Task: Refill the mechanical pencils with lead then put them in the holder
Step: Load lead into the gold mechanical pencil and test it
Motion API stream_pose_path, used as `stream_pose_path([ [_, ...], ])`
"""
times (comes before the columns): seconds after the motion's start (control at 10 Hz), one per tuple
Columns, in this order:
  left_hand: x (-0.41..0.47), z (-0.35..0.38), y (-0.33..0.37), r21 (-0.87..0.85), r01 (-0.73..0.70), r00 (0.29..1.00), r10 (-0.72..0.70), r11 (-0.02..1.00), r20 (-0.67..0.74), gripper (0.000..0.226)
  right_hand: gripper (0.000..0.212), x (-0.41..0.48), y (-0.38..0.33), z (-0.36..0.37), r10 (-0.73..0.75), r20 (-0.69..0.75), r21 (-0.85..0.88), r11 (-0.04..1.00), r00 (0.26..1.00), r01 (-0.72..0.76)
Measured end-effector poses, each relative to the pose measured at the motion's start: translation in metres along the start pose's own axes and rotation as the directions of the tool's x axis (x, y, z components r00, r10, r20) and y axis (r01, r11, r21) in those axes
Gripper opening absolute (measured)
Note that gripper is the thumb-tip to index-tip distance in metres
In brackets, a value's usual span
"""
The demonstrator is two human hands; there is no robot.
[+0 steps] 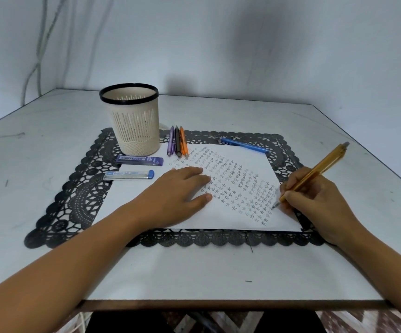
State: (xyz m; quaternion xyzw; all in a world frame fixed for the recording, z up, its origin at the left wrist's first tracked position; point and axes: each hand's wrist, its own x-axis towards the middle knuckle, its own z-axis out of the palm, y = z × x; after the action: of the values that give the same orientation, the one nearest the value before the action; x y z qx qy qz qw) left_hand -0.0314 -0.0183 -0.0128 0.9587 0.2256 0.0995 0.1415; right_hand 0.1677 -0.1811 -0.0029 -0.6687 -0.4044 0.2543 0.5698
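My right hand (315,200) grips a yellow-orange mechanical pencil (315,171), its tip touching the white paper (218,217) near the sheet's right edge. My left hand (180,195) rests flat on the paper, fingers straight. The sheet is covered with rows of small pencilled marks. A purple pencil (170,141), a dark grey pencil (177,141) and an orange pencil (183,141) lie side by side at the paper's far edge. A blue pencil (244,145) lies to their right. The beige holder (132,131) with a black rim stands upright at the back left. Two lead cases (140,160) (128,175) lie in front of it.
Everything sits on a black lace placemat (79,203) on a white table (194,267). The table's near edge runs along the bottom of the view. Grey cables (38,61) hang down the wall at the far left corner.
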Motion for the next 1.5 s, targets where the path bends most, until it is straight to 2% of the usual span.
stream_pose_path([
  [0.1, 0.0003, 0.0005, -0.0003, 0.011, -0.001, 1.0, 0.001, 1.0, -0.003, 0.048, 0.03, -0.0002, 0.0015, -0.0003, 0.019, 0.018, 0.022, 1.0, 1.0, -0.019],
  [0.3, -0.0002, 0.0007, -0.0001, 0.011, -0.002, 1.0, 0.002, 1.0, -0.001, 0.063, 0.024, 0.0005, -0.0013, 0.0018, -0.019, -0.069, -0.056, 0.998, 0.997, 0.015],
  [0.5, -0.001, -0.0012, 0.0015, 0.022, -0.003, 1.0, 0.002, 1.0, 0.004, 0.052, 0.024, 0.0011, -0.0012, 0.0012, 0.003, -0.024, -0.051, 0.999, 1.0, -0.004],
  [0.7, -0.0008, -0.0025, 0.0028, 0.013, -0.002, 1.0, 0.002, 1.0, 0.007, 0.048, 0.028, 0.0016, 0.0021, -0.0005, -0.048, -0.139, 0.033, 0.998, 0.989, 0.053],
  [1.0, -0.0005, -0.0019, 0.0023, 0.022, -0.002, 1.0, 0.002, 1.0, 0.006, 0.048, 0.025, 0.0, -0.0012, 0.0021, -0.023, -0.097, -0.074, 0.997, 0.995, 0.016],
  [1.2, -0.0006, -0.002, 0.0017, 0.026, 0.001, 1.0, -0.001, 1.0, 0.012, 0.049, 0.023, -0.0001, -0.0009, 0.0019, -0.023, -0.095, -0.053, 0.998, 0.995, 0.018],
  [1.4, -0.0001, -0.0011, 0.0022, 0.019, 0.002, 1.0, -0.003, 1.0, 0.019, 0.049, 0.025, 0.0003, -0.0008, 0.0001, -0.043, -0.1, -0.114, 0.993, 0.994, 0.031],
  [1.5, -0.0002, -0.0009, 0.0008, 0.021, 0.005, 1.0, -0.005, 1.0, 0.014, 0.049, 0.024, -0.0004, -0.0018, 0.0013, -0.036, -0.07, -0.048, 0.998, 0.997, 0.033],
])
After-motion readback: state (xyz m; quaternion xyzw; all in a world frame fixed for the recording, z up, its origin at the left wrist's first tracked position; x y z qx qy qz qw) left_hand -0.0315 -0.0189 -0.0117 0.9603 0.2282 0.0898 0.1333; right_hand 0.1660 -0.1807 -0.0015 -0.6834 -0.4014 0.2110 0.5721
